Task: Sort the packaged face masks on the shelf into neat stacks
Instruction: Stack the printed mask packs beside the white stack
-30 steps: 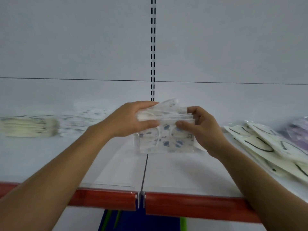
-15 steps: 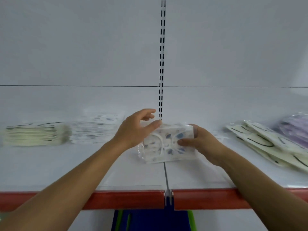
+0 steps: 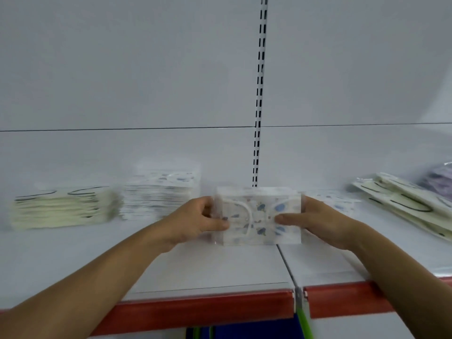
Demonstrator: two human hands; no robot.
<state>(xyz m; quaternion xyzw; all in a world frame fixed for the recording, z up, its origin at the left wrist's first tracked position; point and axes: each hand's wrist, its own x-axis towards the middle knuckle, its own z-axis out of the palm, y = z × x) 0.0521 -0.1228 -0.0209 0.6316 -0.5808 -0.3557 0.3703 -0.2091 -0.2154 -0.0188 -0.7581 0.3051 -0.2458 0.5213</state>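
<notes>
The white shelf [image 3: 220, 270], red along its front edge, met a plain white back panel. At your left, a blurred cream stack [image 3: 61, 209] sat just beside a printed stack [image 3: 161, 194]. Your left hand [image 3: 195, 221] and right hand [image 3: 318, 221] each gripped one end of the printed bundle [image 3: 259, 216], held upright at the shelf's middle seam. To the right lay slumped cream packs [image 3: 403, 204] and purple packs [image 3: 440, 179], cut off by the frame.

Plain white back panel [image 3: 122, 69], black-slotted upright [image 3: 259, 94], red front trim [image 3: 203, 311].
</notes>
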